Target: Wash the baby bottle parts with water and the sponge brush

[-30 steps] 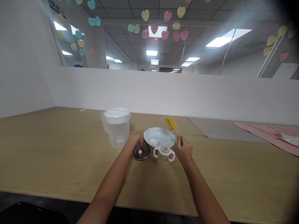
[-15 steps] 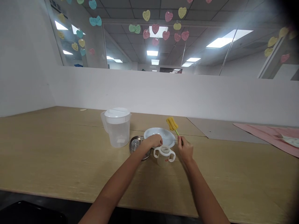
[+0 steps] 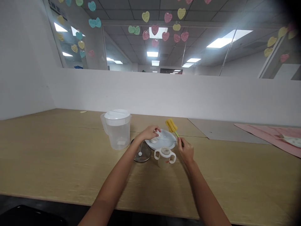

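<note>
Two bare hands work over a wood-toned table (image 3: 58, 163): the right hand (image 3: 187, 150) has its fingers wrapped round the handle of a yellow, ridged sponge brush (image 3: 171, 125) with a thin green stem, its soft head raised beside the far rim of a shallow, glossy white round bowl (image 3: 169, 138). The left hand (image 3: 148, 133) reaches over the bowl's left edge, fingers curved; whether they grip the small whitish piece beneath them, I cannot tell. A translucent two-handled cup (image 3: 164, 160) stands upright and open-topped before the bowl, partly hiding its near rim. The left forearm covers part of a round, shiny metal tray (image 3: 145, 153). A frosted plastic lidded pitcher (image 3: 118, 133) stands left; a pink cloth (image 3: 263, 133) lies far right.
</note>
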Motion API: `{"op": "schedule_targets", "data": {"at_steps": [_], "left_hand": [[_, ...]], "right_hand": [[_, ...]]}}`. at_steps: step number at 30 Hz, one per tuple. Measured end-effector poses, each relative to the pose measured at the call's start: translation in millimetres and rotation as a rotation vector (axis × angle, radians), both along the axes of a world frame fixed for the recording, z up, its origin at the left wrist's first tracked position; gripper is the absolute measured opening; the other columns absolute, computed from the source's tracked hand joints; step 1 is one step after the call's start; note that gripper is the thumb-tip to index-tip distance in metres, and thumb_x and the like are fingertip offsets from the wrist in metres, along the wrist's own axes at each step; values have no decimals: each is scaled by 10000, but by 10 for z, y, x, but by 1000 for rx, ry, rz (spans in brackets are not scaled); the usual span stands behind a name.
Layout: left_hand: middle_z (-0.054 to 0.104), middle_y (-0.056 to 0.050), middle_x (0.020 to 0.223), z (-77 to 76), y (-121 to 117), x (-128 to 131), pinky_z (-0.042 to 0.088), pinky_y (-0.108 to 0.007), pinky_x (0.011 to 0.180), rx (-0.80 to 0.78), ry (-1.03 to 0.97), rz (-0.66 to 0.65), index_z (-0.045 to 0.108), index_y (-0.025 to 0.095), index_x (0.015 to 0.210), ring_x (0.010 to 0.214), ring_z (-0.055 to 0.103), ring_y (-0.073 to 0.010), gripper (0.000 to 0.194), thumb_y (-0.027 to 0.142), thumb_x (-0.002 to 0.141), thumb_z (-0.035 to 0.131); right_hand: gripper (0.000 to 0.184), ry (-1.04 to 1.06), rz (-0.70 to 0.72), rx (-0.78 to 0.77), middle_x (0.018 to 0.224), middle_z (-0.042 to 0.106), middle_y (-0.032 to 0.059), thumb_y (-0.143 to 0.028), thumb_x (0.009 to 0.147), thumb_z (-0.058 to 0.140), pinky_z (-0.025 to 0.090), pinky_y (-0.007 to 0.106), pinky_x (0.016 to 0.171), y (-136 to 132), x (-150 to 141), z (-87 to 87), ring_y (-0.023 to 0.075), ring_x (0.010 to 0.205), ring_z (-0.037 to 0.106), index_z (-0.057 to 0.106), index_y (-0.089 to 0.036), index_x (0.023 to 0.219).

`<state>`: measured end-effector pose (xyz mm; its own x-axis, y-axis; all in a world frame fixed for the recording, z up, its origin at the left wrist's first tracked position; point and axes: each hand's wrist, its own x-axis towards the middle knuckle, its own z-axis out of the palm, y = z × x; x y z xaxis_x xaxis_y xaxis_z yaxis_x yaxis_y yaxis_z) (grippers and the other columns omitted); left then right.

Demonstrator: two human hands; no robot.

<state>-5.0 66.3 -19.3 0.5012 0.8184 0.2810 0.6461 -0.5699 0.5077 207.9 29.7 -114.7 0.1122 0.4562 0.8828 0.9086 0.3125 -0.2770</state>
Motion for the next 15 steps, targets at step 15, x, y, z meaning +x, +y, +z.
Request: {"op": "schedule_targets", "data": {"at_steps": [15], "left_hand": [[607, -12, 719, 211, -159, 132, 411, -220, 625, -48, -749, -40, 611, 137, 787, 644, 526, -101, 187, 301, 712, 566]], "right_hand": [[351, -112, 89, 29, 553, 586, 25, -325, 869, 390, 271, 202, 472, -3, -17, -33, 77, 456, 457, 631, -142, 691]]}}
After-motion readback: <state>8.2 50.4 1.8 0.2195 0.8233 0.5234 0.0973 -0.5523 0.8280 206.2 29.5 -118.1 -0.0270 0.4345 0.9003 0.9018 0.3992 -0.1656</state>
